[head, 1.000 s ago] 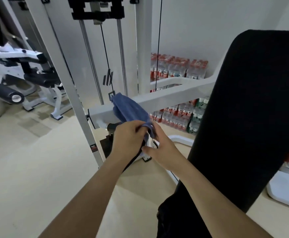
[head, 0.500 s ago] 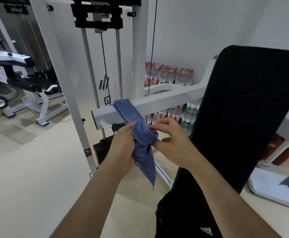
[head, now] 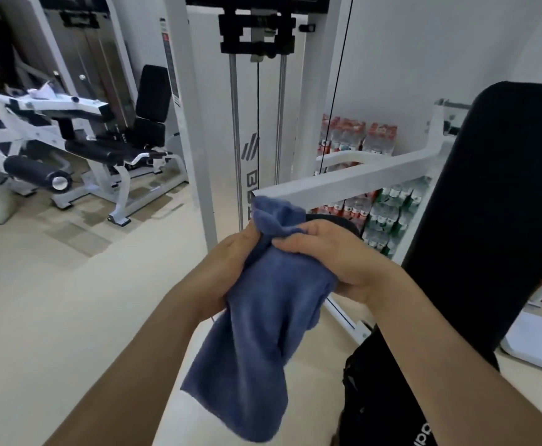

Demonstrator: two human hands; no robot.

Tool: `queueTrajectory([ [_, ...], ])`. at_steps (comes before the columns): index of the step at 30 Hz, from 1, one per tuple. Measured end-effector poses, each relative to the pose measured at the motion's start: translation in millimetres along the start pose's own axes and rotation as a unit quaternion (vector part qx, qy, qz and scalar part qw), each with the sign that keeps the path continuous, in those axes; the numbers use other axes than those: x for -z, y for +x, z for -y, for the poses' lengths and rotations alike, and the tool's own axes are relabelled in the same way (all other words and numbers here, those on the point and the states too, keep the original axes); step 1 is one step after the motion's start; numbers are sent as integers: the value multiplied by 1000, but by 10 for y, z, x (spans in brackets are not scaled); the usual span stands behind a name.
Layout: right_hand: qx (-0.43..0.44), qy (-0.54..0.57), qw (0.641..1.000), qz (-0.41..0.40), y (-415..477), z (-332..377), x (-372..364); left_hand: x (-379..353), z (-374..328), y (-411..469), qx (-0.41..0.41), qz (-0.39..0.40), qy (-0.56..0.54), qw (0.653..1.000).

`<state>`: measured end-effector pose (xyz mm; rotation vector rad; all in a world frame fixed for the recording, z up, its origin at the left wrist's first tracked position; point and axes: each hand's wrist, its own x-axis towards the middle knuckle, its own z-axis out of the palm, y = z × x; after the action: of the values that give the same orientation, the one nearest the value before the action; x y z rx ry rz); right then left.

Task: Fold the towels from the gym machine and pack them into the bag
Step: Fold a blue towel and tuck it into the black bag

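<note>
At the far left a leg machine [head: 86,149] stood well apart from the work and played no part in it.

The left hand [head: 228,265] gripped the blue towel [head: 263,333] near its upper end, fingers curled round the cloth from the left side. The towel was bunched at the top and unfolded, and it hung between the two hands. Its long axis ran from top to bottom, with the free lower end trailing slightly to the left. The bunched top rose just beside the end of the white beam [head: 376,175] of the gym machine. Whether cloth and beam touched could not be told.

The right hand [head: 337,259] held the same upper end from the right side. Its thumb and fingers were pinched on the gathered cloth, close against the left hand. Neither hand was free.

The black bag [head: 388,397] lay low and to the right of the towel, under the right forearm and against the foot of the tall black pad [head: 504,220]. Whether its mouth stood open was not visible.

Assessment: folding had not begun. The hands sat together at one end, so they would need to spread along the top edge to open the cloth flat. For packing, the right hand lay nearer the bag, which stood down and to the right of the hanging towel.
</note>
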<state>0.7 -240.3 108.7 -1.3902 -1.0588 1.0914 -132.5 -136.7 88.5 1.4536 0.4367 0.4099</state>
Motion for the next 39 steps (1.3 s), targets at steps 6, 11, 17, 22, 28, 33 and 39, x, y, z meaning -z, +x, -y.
queueTrajectory([
  [6,-4,229,961,-155,433,189,92,653,11,54,91,172,170,966],
  [11,44,157,956,-244,841,350,565,1094,-76,548,50,27,87,995],
  [17,32,-44,945,-324,1551,451,1478,1390,-430,1907,-34,-130,289,948],
  [22,-53,-161,879,-446,2020,17,2136,1464,-434,3200,-72,-165,440,880],
  [28,-125,-242,772,-574,2192,-431,2531,1227,-252,4258,-160,-177,472,849],
  [33,-152,-258,683,-667,2333,-606,2811,923,-143,4991,-185,-144,434,870],
  [39,-188,-231,631,-717,2548,-777,2862,720,272,5473,-89,-40,334,937],
])
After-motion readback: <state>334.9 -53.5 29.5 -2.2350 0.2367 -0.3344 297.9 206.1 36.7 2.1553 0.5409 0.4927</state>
